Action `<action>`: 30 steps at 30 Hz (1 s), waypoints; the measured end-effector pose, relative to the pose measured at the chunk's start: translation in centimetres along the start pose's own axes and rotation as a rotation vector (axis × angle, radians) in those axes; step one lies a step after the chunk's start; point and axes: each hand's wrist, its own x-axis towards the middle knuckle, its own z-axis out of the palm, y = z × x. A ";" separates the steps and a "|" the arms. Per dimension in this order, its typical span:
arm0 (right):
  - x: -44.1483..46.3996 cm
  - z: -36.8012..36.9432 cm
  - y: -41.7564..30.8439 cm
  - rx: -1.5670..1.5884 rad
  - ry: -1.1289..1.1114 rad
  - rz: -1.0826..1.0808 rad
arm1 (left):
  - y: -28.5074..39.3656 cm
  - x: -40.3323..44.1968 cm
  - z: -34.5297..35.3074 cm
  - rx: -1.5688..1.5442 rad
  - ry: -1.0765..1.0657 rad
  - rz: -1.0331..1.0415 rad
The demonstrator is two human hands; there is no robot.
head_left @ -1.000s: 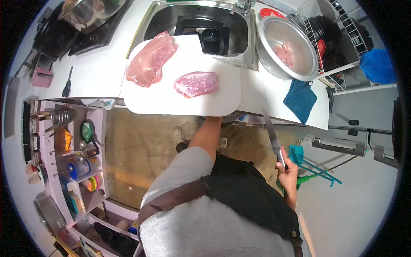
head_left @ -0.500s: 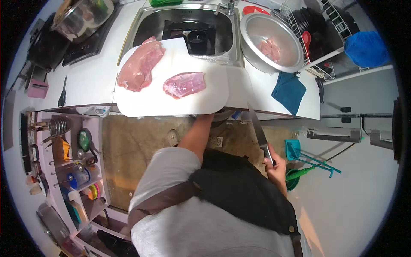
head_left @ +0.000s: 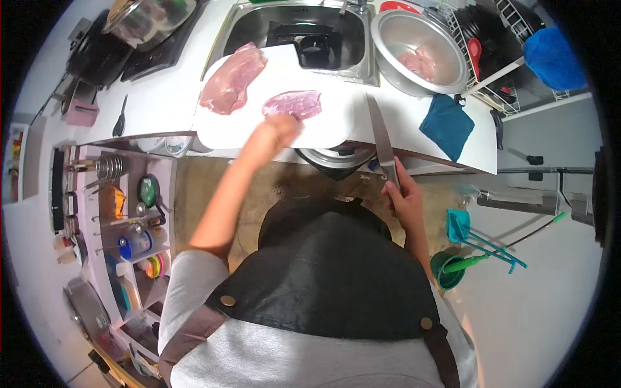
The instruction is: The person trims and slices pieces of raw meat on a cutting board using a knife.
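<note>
On the white cutting board [head_left: 223,137] lie two pieces of raw meat. The larger piece of meat [head_left: 234,81] is at the upper left; the smaller piece of meat [head_left: 301,102] is nearer the board's middle. My left hand [head_left: 279,132], smeared by motion, is over the board at the lower edge of the smaller piece. Its fingers look curled, but whether they touch or hold the meat does not show. My right hand [head_left: 404,194] grips a knife [head_left: 380,134] by its handle, right of the board, its blade pointing away from me over the counter edge.
A metal bowl [head_left: 387,55] with pieces of meat stands right of the sink [head_left: 226,45]. Nearby are a blue cloth [head_left: 447,128] and a dish rack [head_left: 482,84]. Scissors [head_left: 120,119] and a pot [head_left: 149,26] are at the left. Shelves [head_left: 97,194] stand below.
My left hand has come up from below the counter edge to the smaller meat. My right hand has moved forward with the knife. The camera view has shifted.
</note>
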 end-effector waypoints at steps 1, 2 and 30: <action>0.3 0.3 -0.5 -0.018 -0.023 -0.008 | -0.9 0.8 -1.8 0.141 0.010 0.014; 0.5 0.5 -0.9 -0.037 -0.044 -0.018 | -2.8 1.3 -2.8 0.264 -0.035 0.086; -2.6 3.3 3.1 0.151 0.151 0.015 | -4.9 12.2 -7.5 -0.003 -0.695 0.003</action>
